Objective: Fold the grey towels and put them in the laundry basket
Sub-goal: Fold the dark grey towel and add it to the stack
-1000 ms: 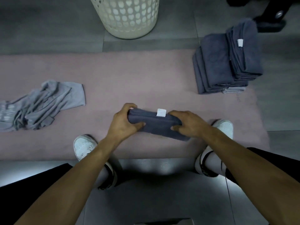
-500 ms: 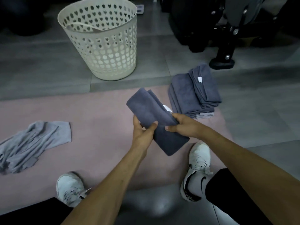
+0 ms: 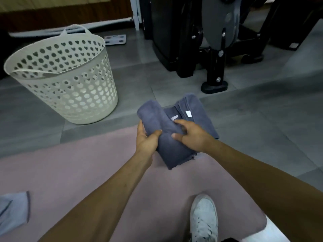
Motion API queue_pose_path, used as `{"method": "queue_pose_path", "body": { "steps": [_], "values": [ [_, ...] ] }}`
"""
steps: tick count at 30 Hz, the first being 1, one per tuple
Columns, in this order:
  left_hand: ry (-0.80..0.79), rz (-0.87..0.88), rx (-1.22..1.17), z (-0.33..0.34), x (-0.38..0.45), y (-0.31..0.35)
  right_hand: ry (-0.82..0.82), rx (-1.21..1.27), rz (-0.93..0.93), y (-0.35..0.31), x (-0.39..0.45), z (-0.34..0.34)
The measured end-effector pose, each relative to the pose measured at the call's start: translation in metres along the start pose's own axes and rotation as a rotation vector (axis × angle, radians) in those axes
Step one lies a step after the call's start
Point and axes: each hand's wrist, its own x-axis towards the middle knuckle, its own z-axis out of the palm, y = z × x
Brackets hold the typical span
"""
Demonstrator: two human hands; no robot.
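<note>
folded grey towel [image 3: 167, 137] grasped by left hand [image 3: 146, 138] and right hand [image 3: 192, 135], above pink mat [image 3: 87, 172] far edge, folded stack [image 3: 195, 112] behind, laundry basket [image 3: 70, 81] off mat, far left

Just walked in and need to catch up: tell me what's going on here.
A person is partway through folding grey towels. Both the left hand and the right hand hold a folded dark grey towel lifted above a pink mat. Behind it a stack of folded towels lies on the floor. The white laundry basket stands to the left, and an unfolded lighter towel lies on the mat's left edge.
</note>
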Motion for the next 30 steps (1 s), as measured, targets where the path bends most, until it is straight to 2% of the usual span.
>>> {"method": "queue_pose_path", "body": {
  "steps": [3,5,7,9,12,16,19,21,23,27,30],
  "values": [
    [-0.038,-0.015,-0.046,0.025,0.041,0.003,0.195,0.242,0.057,0.022,0.03,-0.019],
    [-0.069,-0.019,-0.08,0.039,0.068,0.002,0.35,0.205,0.088,0.041,0.047,-0.033],
    [-0.09,-0.026,-0.073,0.051,0.091,-0.009,0.433,0.074,0.098,0.062,0.061,-0.039],
    [-0.075,-0.05,0.091,0.056,0.108,-0.029,0.421,-0.052,0.152,0.084,0.072,-0.034],
    [-0.092,-0.044,0.39,0.056,0.117,-0.056,0.287,-0.258,0.199,0.106,0.08,-0.011],
    [-0.093,-0.027,0.418,0.057,0.12,-0.053,0.145,-0.37,0.202,0.12,0.076,0.008],
    [-0.05,-0.058,0.308,0.062,0.119,-0.043,0.159,-0.349,0.181,0.125,0.073,0.009],
    [-0.084,-0.055,0.127,0.066,0.117,-0.041,0.138,-0.329,0.169,0.127,0.074,0.006],
    [-0.106,-0.019,0.068,0.069,0.116,-0.049,0.112,-0.333,0.15,0.133,0.076,0.002],
    [-0.048,0.07,0.411,0.062,0.112,-0.077,0.207,-0.205,0.127,0.138,0.079,0.001],
    [-0.065,0.206,0.545,0.061,0.111,-0.08,0.204,-0.171,0.116,0.14,0.081,0.0]
  ]
}}
